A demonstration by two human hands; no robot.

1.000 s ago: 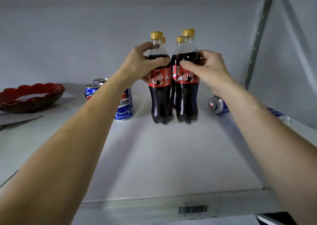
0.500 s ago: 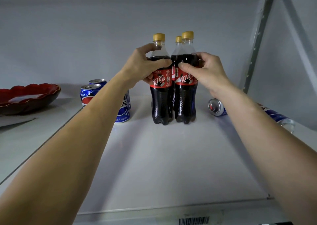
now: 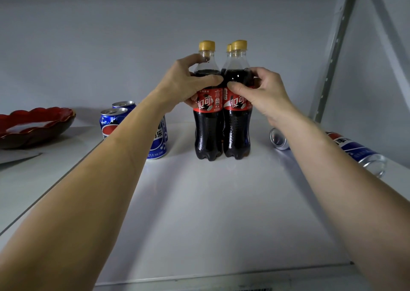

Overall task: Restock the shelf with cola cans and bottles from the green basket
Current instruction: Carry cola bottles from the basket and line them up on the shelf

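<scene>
White shelf: left arm hides blue cans.

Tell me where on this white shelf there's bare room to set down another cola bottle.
The widest bare patch of the white shelf lies in front of the red-labelled cola bottles, between the forearms. A narrower gap sits between the bottles and the blue can lying on its side. It's crowded left of the bottles, around the upright blue cans, and at the bottles, which the left hand and right hand grip.

Dark cola bottles with red labels, yellow caps, blue cans, red dish
</scene>
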